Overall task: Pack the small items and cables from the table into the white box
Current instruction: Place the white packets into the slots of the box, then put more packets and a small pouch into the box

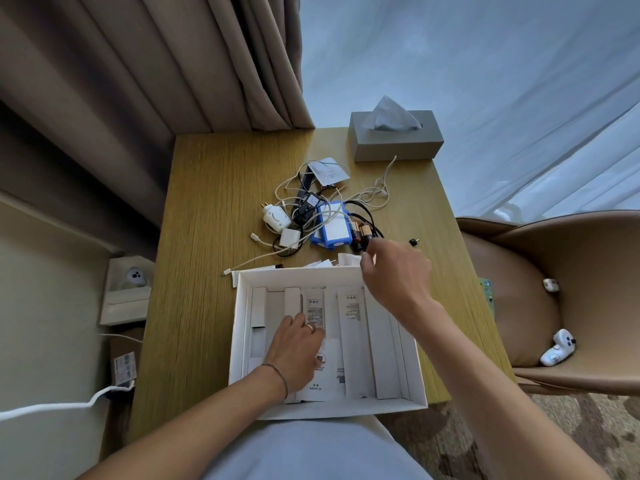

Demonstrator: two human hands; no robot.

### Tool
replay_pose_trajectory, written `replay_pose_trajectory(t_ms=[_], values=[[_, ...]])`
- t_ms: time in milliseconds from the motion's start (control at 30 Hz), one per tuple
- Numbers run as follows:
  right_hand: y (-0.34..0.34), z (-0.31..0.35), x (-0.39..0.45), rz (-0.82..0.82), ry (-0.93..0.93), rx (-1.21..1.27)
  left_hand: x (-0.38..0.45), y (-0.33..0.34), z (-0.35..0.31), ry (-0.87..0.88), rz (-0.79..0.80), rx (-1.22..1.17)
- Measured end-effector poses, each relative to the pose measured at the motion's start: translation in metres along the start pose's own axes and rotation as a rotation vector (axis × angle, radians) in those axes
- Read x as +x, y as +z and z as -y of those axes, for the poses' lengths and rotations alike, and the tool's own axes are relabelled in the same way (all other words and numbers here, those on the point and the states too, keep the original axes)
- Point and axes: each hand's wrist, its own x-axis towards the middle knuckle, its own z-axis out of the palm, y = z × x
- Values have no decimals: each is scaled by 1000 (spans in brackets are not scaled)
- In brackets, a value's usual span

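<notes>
On the wooden table (207,209), the white box (242,341) sits at the near edge, the tangle of cables (311,206) and batteries (362,233) just beyond it. Left hand (298,348) lies flat, fingers relaxed, on packets inside the box. Right hand (398,268) reaches over the far rim, fingertips pinched near the batteries; whether they grip anything I cannot tell. Packing seems early: the next move calls for a firm pinch, then a lift clear of the cables.

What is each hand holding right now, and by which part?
Left hand holds nothing; it rests flat on the packets inside the white box. Right hand reaches to the batteries; a grip cannot be told.
</notes>
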Motion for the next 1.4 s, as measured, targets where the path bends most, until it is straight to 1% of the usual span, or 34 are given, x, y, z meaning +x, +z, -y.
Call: replay_pose_trajectory(t_ms=[33, 100, 233, 300, 400, 500, 633, 767, 933, 1033, 1167, 1200, 1267, 1333, 1400], values=[[-1, -2, 10, 8, 8, 8, -1, 0, -1, 14, 2, 19], [0, -9, 32, 92, 20, 2, -3, 0, -1, 26, 3, 30], [14, -21, 77, 416, -24, -34, -7, -7, 2, 2, -14, -50], [23, -25, 93, 535, -73, -74, -10, -14, 5, -1, -55, -107], [38, -27, 104, 627, -167, -176, -16, -28, 8, -38, -158, -214], [52, -25, 110, 698, -216, -220, -18, -47, 11, -105, -257, -294], [67, -22, 117, 769, -271, -290, -17, -72, 16, -146, -338, -373], [76, -21, 115, 762, -339, -354, -13, -96, 19, -157, -388, -397], [81, -19, 115, 700, -381, -335, 8, -125, 26, -154, -450, -380], [75, -19, 117, 647, -378, -303, 29, -142, 36, -190, -439, -410], [53, -22, 126, 546, -360, -239, 62, -156, 53, -295, -412, -524], [46, -25, 131, 527, -339, -196, 72, -159, 58, -325, -407, -549], [31, -32, 139, 508, -265, -31, 91, -162, 68, -363, -384, -581], [21, -42, 148, 495, -174, 212, 111, -165, 78, -386, -360, -583], [14, -51, 155, 497, -39, 554, 133, -167, 87, -406, -344, -576]])
